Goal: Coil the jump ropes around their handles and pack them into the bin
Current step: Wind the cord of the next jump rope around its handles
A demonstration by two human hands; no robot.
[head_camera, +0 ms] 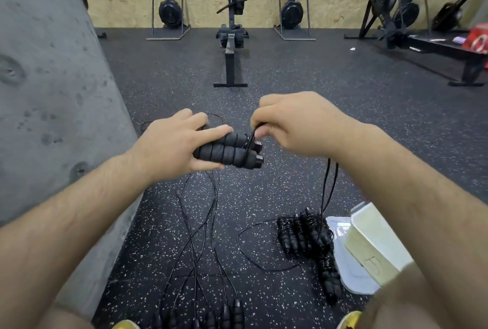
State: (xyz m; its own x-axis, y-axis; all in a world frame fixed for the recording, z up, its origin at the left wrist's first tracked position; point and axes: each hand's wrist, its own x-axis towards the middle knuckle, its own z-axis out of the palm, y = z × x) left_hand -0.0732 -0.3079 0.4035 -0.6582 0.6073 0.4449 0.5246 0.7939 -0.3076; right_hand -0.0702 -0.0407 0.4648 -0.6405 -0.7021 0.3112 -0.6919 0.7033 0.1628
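Left grip: your left hand [171, 143] clasps both handles [229, 155].
Right grip: your right hand [298, 128] pinches rope [327, 180], 3 o'clock.

Our left hand [171, 141] grips two foam handles [229, 150] side by side; our right hand [298, 125] pinches the black cord [328, 170] at their capped ends, its slack hanging to the speckled floor [290, 77]; coiled ropes [309, 233] lie beside a pale bin [375, 244] on the right; loose ropes [196, 233] trail toward our feet.
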